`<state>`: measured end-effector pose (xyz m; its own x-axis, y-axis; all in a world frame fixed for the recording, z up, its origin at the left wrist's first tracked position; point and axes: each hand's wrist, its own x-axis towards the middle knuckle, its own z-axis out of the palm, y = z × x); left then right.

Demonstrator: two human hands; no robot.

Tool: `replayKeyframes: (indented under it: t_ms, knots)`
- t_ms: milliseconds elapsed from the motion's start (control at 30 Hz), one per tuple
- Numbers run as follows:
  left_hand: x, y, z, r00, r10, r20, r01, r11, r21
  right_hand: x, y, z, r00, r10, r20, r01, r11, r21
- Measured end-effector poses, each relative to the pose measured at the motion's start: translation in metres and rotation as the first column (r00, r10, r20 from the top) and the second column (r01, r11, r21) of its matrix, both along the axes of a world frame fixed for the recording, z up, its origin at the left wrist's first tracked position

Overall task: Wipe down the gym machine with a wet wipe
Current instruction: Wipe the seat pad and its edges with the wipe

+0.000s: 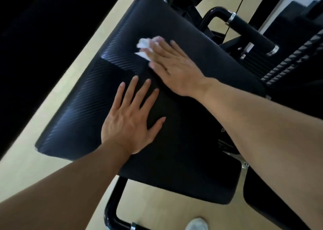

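The gym machine's black padded seat (192,151) fills the middle of the head view, with a ribbed carbon-look texture along its left side. A crumpled white wet wipe (143,45) lies on the pad's upper part. My right hand (172,67) presses flat on the wipe with straight fingers, and part of the wipe sticks out past the fingertips. My left hand (130,119) rests flat on the pad lower down, fingers spread, holding nothing.
A black handle bar with chrome collars (251,32) stands beyond the pad at upper right, beside a weight stack (286,63). A black tube frame (113,203) curves under the pad. Pale floor (43,159) lies to the left. A white shoe (197,223) shows at the bottom.
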<state>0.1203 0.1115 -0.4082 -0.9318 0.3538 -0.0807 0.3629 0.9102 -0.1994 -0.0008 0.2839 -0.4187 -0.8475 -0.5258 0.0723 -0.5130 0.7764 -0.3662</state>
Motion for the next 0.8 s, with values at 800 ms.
replayKeyframes:
  t_ms: [800]
  knots:
    - [0.142,-0.115,0.003,0.99,0.102,-0.095,-0.012,0.739,0.673,0.123,-0.095,0.0,0.822,-0.517,0.24,0.545,0.836,-0.063]
